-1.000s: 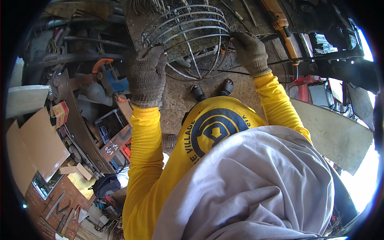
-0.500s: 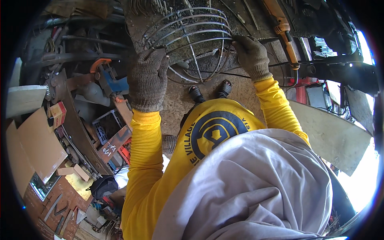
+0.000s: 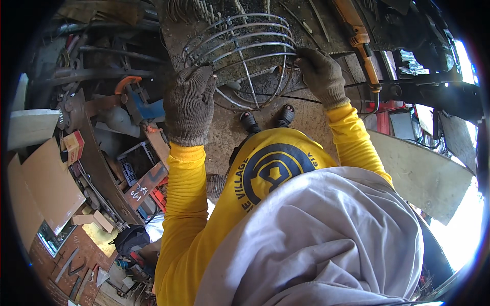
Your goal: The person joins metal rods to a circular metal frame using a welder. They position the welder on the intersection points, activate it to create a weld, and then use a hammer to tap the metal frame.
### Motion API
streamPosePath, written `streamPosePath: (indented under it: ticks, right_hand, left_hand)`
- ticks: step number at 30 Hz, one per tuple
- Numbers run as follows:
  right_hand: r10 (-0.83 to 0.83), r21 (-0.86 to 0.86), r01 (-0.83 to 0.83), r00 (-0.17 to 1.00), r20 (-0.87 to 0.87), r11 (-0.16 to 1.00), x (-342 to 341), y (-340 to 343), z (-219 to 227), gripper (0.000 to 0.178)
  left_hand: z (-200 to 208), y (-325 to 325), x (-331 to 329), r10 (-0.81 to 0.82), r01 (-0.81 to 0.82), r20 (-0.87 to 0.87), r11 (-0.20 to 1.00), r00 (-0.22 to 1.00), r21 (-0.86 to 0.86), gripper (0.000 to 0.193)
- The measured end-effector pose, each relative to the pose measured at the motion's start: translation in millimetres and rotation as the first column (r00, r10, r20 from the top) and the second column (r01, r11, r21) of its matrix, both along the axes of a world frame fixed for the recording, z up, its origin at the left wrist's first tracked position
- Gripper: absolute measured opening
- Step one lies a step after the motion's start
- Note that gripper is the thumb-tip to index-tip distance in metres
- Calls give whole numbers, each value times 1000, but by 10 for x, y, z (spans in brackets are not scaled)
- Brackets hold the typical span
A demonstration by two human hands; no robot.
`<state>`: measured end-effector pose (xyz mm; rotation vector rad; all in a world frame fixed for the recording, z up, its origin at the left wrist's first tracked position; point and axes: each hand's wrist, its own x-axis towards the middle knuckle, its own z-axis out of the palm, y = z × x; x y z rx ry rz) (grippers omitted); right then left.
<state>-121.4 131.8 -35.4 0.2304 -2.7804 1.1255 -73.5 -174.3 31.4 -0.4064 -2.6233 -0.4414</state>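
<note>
A curved metal rod frame (image 3: 248, 77), like an open basket of several bent bars joined by cross rods, hangs partly over the front edge of the worktable. On its left rim is my left hand (image 3: 191, 104), in a brown knit glove, with the fingers curled around the bars. Gloved the same way, my right hand (image 3: 321, 76) grips the right end of the frame's nearer bars. Both gloves hide the exact contact points.
The dark worktable (image 3: 178, 30) carries loose rods and short metal pieces at the back. An orange angle grinder (image 3: 359, 38) with a cord lies on the right. To the left stand a blue vise-like tool (image 3: 148, 108), cardboard (image 3: 48, 178) and scrap; a pale sheet (image 3: 418, 168) leans at right.
The rod frame and both hands have shifted slightly toward me. The grip on each side looks the same.
</note>
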Motion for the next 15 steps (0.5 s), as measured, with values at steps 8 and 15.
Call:
streamPosePath:
  ticks: [8,15]
  right_hand:
    - [-254,-484,259,964,77,836,153,448,490,28]
    - [-575,-500,431,800,-173,751,-1,1586,634,27]
  left_hand:
    - [-71,-15,16,45,-45,11,999,999,11,18]
    - [-55,-18,7,22,-22,1,999,1000,28,18]
